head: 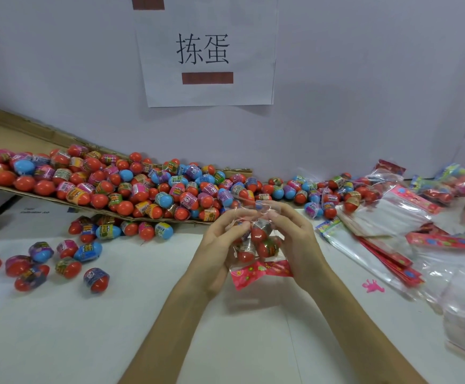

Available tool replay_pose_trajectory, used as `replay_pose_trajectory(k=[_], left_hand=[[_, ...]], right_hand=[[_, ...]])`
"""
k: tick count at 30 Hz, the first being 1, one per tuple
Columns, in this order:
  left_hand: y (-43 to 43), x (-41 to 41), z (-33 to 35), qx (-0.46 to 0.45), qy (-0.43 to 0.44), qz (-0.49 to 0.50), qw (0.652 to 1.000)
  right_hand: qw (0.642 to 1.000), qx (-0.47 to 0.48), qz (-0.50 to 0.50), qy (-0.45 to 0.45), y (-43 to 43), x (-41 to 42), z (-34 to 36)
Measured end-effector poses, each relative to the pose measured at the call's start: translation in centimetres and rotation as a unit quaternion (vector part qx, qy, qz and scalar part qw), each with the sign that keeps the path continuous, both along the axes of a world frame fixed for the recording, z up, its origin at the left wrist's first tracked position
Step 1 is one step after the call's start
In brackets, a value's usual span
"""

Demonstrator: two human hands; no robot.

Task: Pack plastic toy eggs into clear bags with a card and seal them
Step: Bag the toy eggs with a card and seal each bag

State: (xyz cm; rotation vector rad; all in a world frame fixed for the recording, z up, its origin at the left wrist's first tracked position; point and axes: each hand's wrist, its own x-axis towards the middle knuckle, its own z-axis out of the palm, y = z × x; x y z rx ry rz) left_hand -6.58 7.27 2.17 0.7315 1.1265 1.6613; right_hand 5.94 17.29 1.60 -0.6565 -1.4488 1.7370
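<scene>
clear bag (256, 246) held above the table at centre frame, packed with several red-bottomed eggs (259, 234), pink card (260, 270) tucked in at the lower end. long axis near vertical in the frame, leaning a little: card end toward the bottom edge, mouth toward the top, up among the fingertips.

pinched from both sides. left hand (220, 245) curled round the left flank, fingertips reaching the mouth. right hand (295, 236) mirrored on the right flank, thumb and fingers nipping the film at the top. neither nearer than the other, with the mouth caught between the two sets of fingertips. so probably the closing step, needing only a press or fold along that top edge. cannot tell whether already sealed; film too clear and blurred there.

underneath, pale table (131, 300). across the upper left and middle, a sloping cardboard sheet (9, 137) heaped with loose eggs (131, 187) in red, blue, pink and purple, spilling down toward the hands. more strays (68, 263) at middle left, well apart from the bag.

to the right, near the right hand, a fanned stack of empty bags (389, 217) with red-pink cards; filled packs (441, 189) further toward the right edge. small pink toy figure (373, 286) lying alone at lower right. behind it all, pale wall (59, 65) with a paper sign (206, 51) at top centre.
</scene>
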Motion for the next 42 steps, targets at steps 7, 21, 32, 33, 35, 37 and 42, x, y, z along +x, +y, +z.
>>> replay_pose_trajectory(k=[7,21,32,33,35,37,42], left_hand=[[0.0,0.0,0.0,0.034,-0.028,-0.034,0.998],[-0.2,0.3,-0.2,0.052,0.033,-0.102,0.993],[-0.7,0.3,0.1,0.097,0.039,-0.152,0.983],[-0.7,0.3,0.2,0.100,0.039,-0.155,0.982],[-0.8,0.2,0.3,0.109,0.036,-0.162,0.980],[-0.9,0.2,0.3,0.118,0.037,-0.169,0.978],[-1.0,0.0,0.2,0.123,0.040,-0.180,0.975]], right_hand=[[0.994,-0.093,0.038,0.048,-0.1,0.1,0.2],[0.982,-0.158,0.044,0.097,0.4,0.3,0.0],[0.958,-0.225,0.090,0.153,-0.1,0.6,0.5],[0.959,-0.221,0.095,0.150,-0.1,0.7,0.5],[0.960,-0.214,0.109,0.146,-0.2,0.8,0.7],[0.956,-0.219,0.124,0.149,-0.3,0.9,0.8],[0.951,-0.234,0.139,0.148,-0.4,0.9,0.6]])
